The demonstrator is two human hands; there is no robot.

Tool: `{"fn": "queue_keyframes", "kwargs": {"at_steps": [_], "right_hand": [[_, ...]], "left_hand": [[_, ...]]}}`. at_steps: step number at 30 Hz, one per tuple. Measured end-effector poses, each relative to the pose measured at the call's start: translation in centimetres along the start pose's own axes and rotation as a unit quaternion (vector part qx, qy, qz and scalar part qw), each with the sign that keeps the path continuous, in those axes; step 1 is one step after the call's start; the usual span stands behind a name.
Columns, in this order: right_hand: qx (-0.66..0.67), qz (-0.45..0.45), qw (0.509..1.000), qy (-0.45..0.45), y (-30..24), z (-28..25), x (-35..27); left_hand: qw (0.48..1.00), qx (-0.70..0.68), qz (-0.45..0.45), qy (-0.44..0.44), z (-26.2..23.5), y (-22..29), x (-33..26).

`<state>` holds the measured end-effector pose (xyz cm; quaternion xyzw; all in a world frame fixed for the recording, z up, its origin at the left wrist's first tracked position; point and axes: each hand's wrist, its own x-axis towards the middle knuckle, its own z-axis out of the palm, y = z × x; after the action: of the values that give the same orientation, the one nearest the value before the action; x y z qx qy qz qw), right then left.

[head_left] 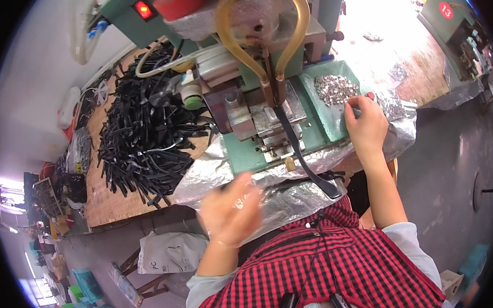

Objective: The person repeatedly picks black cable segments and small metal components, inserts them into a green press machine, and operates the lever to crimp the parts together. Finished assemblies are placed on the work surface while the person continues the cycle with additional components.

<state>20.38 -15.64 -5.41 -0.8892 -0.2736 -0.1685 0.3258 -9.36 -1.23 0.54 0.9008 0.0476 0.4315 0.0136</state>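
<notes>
— Where do you have the hands?

— My right hand (365, 125) sits right of centre, fingertips curled at the edge of the green tray (327, 112), just beside the heap of small silver metal parts (335, 88). I can't tell if it has pinched one.

— And the left?

— My left hand (231, 209) is blurred, lower centre, over the crinkled foil sheet (294, 199); its grip I can't tell. A black strap (300, 150) runs down from the green press machine (259, 91). Black straps (141, 132) lie piled centre left.

A heap of black straps (143, 132) lies on the wooden desk (105, 205), left of the green machine. A white sack (170, 252) sits on the floor below, beside turquoise crates (88, 285)
</notes>
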Motion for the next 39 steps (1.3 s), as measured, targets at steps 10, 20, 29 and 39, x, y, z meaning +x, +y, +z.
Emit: {"fn": "queue_keyframes", "kwargs": {"at_steps": [10,20,29,39], "right_hand": [[0.175,-0.105,0.977,0.055,-2.9,0.5,0.9],[0.143,-0.1,0.983,0.061,-0.2,1.1,-0.5],[0.262,-0.073,0.961,0.045,-3.2,-3.0,-1.6],[0.52,-0.043,0.852,-0.025,-12.2,0.3,0.4]], "left_hand": [[0.962,0.202,-0.136,-0.127,2.5,-16.7,3.0],[0.886,0.362,-0.284,0.05,17.1,-34.6,-5.2],[0.849,0.445,-0.282,-0.046,16.1,-30.0,-2.5],[0.904,0.136,-0.391,-0.106,6.4,-19.4,1.1]]}}
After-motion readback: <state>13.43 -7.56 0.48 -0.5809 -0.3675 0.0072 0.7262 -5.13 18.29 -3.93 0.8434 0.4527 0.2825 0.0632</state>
